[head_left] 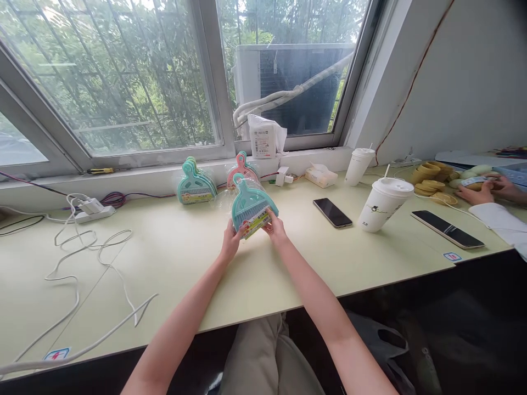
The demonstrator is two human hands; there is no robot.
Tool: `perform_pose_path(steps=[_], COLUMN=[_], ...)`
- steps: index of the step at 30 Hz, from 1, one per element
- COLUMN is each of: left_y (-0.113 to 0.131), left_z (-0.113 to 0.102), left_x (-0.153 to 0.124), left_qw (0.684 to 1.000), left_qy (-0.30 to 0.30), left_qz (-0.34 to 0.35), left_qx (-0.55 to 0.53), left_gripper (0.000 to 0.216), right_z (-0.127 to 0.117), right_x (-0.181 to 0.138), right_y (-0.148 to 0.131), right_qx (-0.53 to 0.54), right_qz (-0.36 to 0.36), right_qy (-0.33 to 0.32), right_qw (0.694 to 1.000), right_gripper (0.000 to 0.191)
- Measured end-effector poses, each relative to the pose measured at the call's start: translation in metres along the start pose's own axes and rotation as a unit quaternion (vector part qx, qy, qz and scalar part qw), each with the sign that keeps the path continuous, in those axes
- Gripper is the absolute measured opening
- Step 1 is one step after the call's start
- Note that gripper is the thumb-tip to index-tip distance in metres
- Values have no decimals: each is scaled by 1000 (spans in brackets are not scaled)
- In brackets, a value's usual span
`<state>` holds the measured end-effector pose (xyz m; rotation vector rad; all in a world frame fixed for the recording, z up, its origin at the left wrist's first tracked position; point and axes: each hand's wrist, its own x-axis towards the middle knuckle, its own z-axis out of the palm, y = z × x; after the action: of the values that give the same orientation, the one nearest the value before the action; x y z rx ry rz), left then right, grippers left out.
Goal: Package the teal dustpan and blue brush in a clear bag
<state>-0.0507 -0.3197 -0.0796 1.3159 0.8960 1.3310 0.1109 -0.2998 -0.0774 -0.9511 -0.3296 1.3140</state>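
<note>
A long pale-green laminate worktop (pixel 173 258) runs under both forearms, its left and right ends cut off by the frame. Held upright between the hands is a teal plastic mini dustpan-and-brush set in clear wrap (pixel 252 206); the left hand (pixel 230 241) pinches its lower left corner, the right hand (pixel 275 227) grips the lower right edge, fingertips hidden behind the label. Beyond the left hand lean more teal sets (pixel 196 186); beyond the right, a pink set (pixel 242 167), partly covered. Right of the right hand lies a black phone (pixel 332 213), then a white lidded paper cup (pixel 382 203). A co-worker's hands (pixel 489 189) are barely visible at the far edge.
</note>
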Motion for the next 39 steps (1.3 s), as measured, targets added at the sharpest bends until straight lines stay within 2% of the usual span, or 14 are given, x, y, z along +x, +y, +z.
perform_pose_path(steps=[2,4,9,11,14,17,20,22,24,27,30,35,39], left_y=[3,6,12,13,15,21,27,29,29,28,28,28,32], left_z=[0,-1,-13,-16,-17,-17,-21,-26,-31,-35,-33,-27,-27], left_x=[-1,0,7,9,9,8,8,11,14,15,14,13,12], left_qw=[1000,1000,999,998,999,998,994,992,992,990,985,982,971], left_qy=[0,1,39,54,36,-32,-81,-74,-43,-1,12,-4,-17], left_qz=[-3,3,6,3,-2,-37,-40,-20,-15,-27,-45,-96,-84], left_qx=[-7,-13,-33,-38,-38,-30,-63,-99,-119,-141,-164,-164,-223], left_gripper=[52,53,55,55,59,66,57,52,49,46,44,42,49], right_z=[0,2,8,9,9,5,1,0,0,3,5,6,6], right_x=[0,-1,-10,-13,-12,-8,-5,-5,-7,-11,-12,-9,-8], right_y=[0,-2,-3,0,6,6,-1,-7,-10,-10,-8,-4,-1], right_qx=[-2,4,11,-3,-14,-12,-17,-24,-39,-78,-95,-69,-51], right_qz=[-3,-13,-27,-25,-37,-60,-77,-82,-76,-51,-37,-38,-41], right_qy=[-9,-45,-216,-245,-216,-177,-180,-194,-205,-240,-272,-228,-215], right_qw=[1000,999,976,969,976,982,980,977,975,966,957,970,974], right_gripper=[27,29,31,35,39,37,36,37,37,38,39,38,35])
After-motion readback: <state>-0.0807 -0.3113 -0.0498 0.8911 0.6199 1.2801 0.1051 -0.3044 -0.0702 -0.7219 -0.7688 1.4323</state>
